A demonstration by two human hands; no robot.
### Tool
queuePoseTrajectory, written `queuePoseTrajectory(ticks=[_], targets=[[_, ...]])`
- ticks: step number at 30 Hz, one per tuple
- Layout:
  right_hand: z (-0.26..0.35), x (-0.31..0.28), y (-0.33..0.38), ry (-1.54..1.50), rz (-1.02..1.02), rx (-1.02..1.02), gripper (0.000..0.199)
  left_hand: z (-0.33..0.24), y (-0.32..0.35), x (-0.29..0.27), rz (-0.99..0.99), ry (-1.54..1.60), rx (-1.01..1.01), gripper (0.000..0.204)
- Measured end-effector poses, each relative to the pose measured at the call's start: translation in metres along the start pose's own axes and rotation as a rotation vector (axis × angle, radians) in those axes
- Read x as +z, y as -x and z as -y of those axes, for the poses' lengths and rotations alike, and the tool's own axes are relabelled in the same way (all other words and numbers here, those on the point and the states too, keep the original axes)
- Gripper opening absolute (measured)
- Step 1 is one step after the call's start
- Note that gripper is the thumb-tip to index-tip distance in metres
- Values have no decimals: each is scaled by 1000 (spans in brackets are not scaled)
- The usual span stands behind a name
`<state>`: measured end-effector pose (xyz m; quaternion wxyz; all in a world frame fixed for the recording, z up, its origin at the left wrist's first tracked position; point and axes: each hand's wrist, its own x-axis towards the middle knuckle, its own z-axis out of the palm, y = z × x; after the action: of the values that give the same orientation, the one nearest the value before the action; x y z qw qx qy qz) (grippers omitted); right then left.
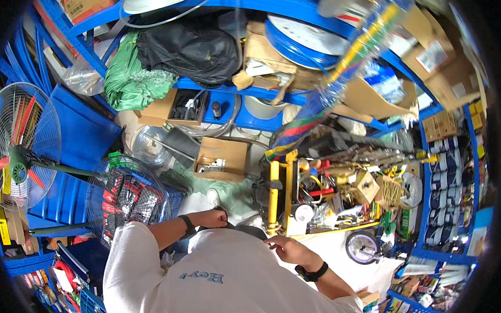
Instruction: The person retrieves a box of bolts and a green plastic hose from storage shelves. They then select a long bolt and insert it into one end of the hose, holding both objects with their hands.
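A dark grey cloth-like band [252,231] lies at the front of my waist, just beyond the hem of my white shirt [216,268]. My left hand [209,218] is closed at its left end, with a bit of dark material showing at the fingers. On the other side, my right hand [288,249] has its fingertips drawn together by the shirt's edge near the band's right end. What those fingertips pinch, if anything, is too small to make out. Both wrists wear dark bands.
Ahead on the floor sits an open cardboard box [222,159]. A yellow-framed cart [274,197] full of tools stands right, with a small wheel [362,247] near it. Two fans, one with red blades [19,137], stand left. Loaded blue shelves [204,83] surround me.
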<state>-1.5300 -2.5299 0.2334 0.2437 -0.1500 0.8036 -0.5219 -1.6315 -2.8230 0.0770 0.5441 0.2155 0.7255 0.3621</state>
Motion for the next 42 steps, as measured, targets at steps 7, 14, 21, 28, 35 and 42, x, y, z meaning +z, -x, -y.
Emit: queuePoseTrajectory(ticks=[7, 14, 21, 28, 35, 42], targets=[[-19, 3, 53, 7, 21, 45, 33, -42, -28, 39, -103, -1, 50, 35], [-10, 17, 27, -47, -87, -81, 24, -69, 21, 19, 36, -49, -49, 35], [14, 5, 44, -211, -416, -92, 22, -96, 19, -17, 88, 86, -231, 33], [103, -10, 17, 20, -722, -398, 33, -176, 4, -14, 444, 621, 376, 47], [148, 6, -35, 109, -581, -618, 34, -228, 10, -12, 1111, 911, 447, 72], [157, 16, -50, 147, -485, -566, 36, -227, 5, -14, 1211, 897, 483, 77]])
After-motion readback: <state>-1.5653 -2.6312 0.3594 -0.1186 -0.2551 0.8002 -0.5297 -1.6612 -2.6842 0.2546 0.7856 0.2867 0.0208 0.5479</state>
